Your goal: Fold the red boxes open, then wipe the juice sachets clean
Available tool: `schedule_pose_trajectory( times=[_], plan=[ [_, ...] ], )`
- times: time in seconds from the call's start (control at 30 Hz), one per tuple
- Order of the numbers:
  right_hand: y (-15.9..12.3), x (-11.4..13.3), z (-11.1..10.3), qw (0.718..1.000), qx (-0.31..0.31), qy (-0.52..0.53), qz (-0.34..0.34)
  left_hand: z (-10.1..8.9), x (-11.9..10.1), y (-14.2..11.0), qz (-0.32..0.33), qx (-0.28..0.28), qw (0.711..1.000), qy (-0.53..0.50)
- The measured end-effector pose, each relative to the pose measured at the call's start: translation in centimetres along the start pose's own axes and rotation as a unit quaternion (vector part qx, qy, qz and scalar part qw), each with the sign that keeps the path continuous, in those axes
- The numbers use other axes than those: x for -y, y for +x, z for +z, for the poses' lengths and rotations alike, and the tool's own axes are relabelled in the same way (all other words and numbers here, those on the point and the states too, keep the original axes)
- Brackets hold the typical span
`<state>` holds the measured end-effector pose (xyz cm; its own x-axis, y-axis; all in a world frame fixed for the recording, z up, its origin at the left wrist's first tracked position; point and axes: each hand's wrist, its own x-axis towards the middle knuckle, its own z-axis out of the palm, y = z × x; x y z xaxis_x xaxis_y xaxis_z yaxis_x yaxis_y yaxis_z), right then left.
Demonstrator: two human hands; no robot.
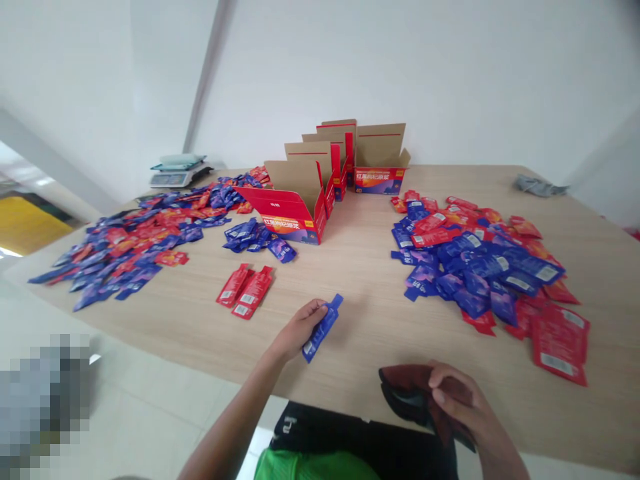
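Between the thumb and fingers of my left hand [299, 329] is a blue sachet [323, 331], held just over the front of the table. My right hand [457, 393] grips a dark brown-red cloth [407, 380] with black edges at the table's front edge; what exactly it is I cannot make out. Two red sachets [251, 293] lie side by side left of my left hand. Beyond them sits a small group of blue sachets [250, 235], next to an open red box [290, 227].
Mixed red and blue sachets form a large pile [135, 240] at the left and another pile [470, 260] at the right. Several open boxes [379, 179] stand at the back. A scale [173, 177] is at the far left, a grey cloth [540, 186] at the far right.
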<state>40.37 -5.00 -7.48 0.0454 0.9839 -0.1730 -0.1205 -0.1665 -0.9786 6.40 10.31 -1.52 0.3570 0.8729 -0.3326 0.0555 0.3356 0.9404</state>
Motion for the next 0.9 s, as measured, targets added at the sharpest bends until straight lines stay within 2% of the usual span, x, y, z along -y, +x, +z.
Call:
schedule_pose_trajectory(
  times=[0.1, 0.23, 0.33, 0.43, 0.53, 0.7, 0.8, 0.9],
  plan=[
    [0.1, -0.7, -0.6, 1.000, -0.027, -0.012, -0.003, 0.7, 1.6, 0.6, -0.041, 0.009, 0.998, -0.043],
    [0.1, -0.5, -0.4, 1.000, -0.020, 0.008, 0.004, 1.9, 2.0, 0.6, -0.101, 0.078, 0.987, -0.100],
    [-0.1, 0.6, 0.4, 0.999, -0.015, 0.029, 0.008, 2.6, 1.8, 0.0, -0.107, 0.111, 0.980, -0.125],
    [-0.3, 1.6, 1.2, 0.999, -0.028, 0.026, 0.003, 3.4, 1.7, -0.2, -0.094, 0.117, 0.981, -0.124],
    [-0.4, 2.0, 1.4, 0.999, -0.026, 0.025, 0.007, 4.1, 1.8, 0.2, -0.084, 0.120, 0.985, -0.093],
    [-0.2, 1.4, 0.8, 0.999, -0.002, 0.043, 0.011, 4.4, 1.5, 1.2, -0.044, 0.118, 0.992, 0.025],
    [0.0, 1.1, 0.4, 0.999, 0.012, 0.032, 0.002, 4.5, 1.3, 1.2, -0.022, 0.114, 0.989, 0.096],
    [0.1, 1.2, 0.4, 0.999, 0.017, 0.044, 0.002, 4.6, 1.3, 1.1, -0.002, 0.135, 0.980, 0.148]
  ],
)
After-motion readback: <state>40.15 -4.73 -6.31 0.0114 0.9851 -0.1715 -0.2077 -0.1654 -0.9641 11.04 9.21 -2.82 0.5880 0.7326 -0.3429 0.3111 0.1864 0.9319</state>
